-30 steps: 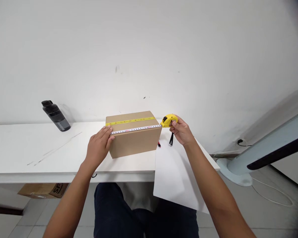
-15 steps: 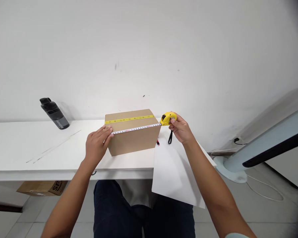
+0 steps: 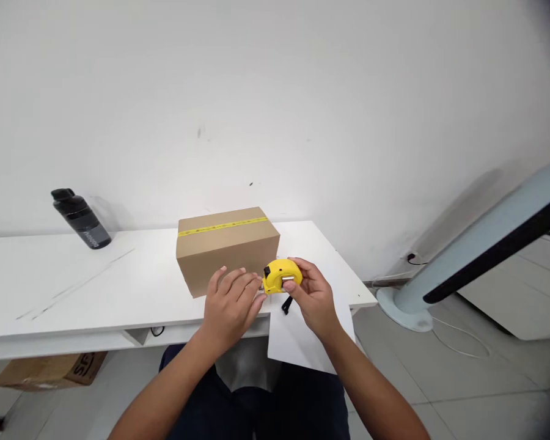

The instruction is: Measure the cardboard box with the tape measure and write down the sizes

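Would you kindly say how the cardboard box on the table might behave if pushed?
The cardboard box would probably keep its shape, as its visible faces look flat. Resting flat on the white table, it would likely slide rather than roll. Weight is uncertain; the box is closed.

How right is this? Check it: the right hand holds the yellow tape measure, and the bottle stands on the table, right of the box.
One thing is wrong: the bottle stands left of the box, as the head view shows. The rest holds: the bottle is on the table, and the right hand holds the yellow tape measure.
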Action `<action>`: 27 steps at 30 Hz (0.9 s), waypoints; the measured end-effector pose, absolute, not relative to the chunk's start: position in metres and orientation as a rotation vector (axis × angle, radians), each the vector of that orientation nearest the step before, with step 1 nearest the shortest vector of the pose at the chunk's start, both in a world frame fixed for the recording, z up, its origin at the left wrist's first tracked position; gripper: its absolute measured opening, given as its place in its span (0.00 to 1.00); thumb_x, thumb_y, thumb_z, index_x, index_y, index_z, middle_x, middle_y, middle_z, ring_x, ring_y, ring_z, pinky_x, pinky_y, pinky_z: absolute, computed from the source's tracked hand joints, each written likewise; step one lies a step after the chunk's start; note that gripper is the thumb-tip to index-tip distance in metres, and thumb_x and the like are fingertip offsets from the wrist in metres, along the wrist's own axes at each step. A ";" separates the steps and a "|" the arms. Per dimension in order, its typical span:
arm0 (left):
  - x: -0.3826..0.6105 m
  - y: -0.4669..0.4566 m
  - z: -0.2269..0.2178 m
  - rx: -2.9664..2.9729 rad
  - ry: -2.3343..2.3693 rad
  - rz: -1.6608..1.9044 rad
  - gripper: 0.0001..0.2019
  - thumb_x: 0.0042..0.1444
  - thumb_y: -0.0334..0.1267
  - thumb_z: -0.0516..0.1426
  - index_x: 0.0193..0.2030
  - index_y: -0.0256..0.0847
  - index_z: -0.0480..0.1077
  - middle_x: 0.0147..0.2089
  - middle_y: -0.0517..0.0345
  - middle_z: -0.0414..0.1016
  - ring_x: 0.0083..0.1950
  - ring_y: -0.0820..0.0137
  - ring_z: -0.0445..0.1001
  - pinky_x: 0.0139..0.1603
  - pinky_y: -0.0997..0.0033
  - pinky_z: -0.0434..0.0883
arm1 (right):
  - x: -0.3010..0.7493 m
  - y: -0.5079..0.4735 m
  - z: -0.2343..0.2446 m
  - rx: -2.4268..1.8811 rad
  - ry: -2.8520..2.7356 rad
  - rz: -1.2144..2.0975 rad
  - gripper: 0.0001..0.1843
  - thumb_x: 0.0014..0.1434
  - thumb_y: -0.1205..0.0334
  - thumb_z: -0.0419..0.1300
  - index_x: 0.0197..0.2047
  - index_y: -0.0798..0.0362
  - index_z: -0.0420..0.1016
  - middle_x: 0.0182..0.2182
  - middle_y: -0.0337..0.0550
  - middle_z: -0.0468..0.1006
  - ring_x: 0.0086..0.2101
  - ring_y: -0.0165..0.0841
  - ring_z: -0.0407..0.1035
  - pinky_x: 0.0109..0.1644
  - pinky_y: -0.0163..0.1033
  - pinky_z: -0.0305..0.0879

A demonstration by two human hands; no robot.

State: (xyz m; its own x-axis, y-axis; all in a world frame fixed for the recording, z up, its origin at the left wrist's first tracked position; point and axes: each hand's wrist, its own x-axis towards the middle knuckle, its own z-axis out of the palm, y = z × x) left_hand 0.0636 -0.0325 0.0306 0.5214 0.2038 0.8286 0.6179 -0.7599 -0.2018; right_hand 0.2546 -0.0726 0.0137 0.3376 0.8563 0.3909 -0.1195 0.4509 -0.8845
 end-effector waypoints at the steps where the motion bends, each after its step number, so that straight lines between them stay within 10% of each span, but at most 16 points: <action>1: 0.067 -0.032 0.029 -2.288 -0.709 -1.137 0.17 0.64 0.42 0.60 0.58 0.42 0.71 0.53 0.53 0.82 0.56 0.60 0.77 0.68 0.54 0.60 | 0.259 -0.072 0.013 -0.882 -0.980 0.760 0.28 0.50 0.47 0.74 0.51 0.48 0.76 0.46 0.47 0.81 0.42 0.40 0.75 0.44 0.44 0.75; 11: 0.097 0.043 0.045 -2.322 -1.175 -1.024 0.21 0.64 0.45 0.56 0.61 0.39 0.69 0.64 0.39 0.73 0.65 0.45 0.67 0.65 0.41 0.57 | 0.254 -0.043 0.018 -0.838 -0.685 0.877 0.30 0.51 0.42 0.72 0.51 0.50 0.75 0.37 0.40 0.75 0.27 0.24 0.60 0.23 0.31 0.53; 17: 0.039 0.070 0.056 -2.337 -1.312 -1.305 0.16 0.64 0.49 0.53 0.34 0.44 0.76 0.39 0.47 0.81 0.47 0.53 0.76 0.58 0.45 0.61 | 0.274 -0.017 0.017 -0.897 -0.980 1.005 0.48 0.47 0.48 0.75 0.68 0.48 0.64 0.40 0.39 0.76 0.37 0.31 0.72 0.38 0.35 0.69; 27: -0.044 0.105 0.089 -2.815 -1.512 -1.522 0.20 0.60 0.49 0.52 0.22 0.44 0.74 0.37 0.52 0.83 0.43 0.61 0.80 0.44 0.60 0.77 | 0.251 -0.040 0.027 -0.750 -1.451 1.199 0.29 0.49 0.53 0.76 0.55 0.45 0.81 0.46 0.44 0.81 0.44 0.39 0.76 0.48 0.45 0.76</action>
